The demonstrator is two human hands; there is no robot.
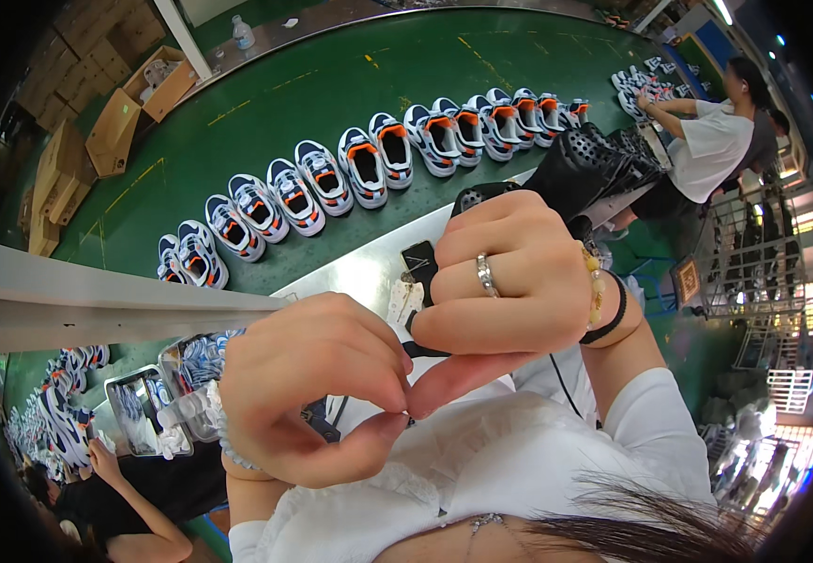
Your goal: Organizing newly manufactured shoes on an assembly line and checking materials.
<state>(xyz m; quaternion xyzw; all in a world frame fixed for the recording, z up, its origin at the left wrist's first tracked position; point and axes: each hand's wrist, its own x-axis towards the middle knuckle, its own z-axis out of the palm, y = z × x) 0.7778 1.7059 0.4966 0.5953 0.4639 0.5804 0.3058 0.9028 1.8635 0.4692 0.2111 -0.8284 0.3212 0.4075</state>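
My left hand and my right hand meet in front of my chest, thumbs and fingertips pinched close together. Whatever sits between the fingertips is tiny, a small dark bit at most, and I cannot make it out. The other right fingers are curled into the palm, with a ring on one. Part of a dark strip shows between the two hands. Just behind them, a dark flat rectangular thing and a pale speckled scrap lie on the shiny metal table, partly covered by my right hand.
A long row of navy, white and orange sneakers stands on the green surface ahead. A pale beam crosses at left, near filled trays and a co-worker's hand. Cardboard boxes stand far left; another person works far right.
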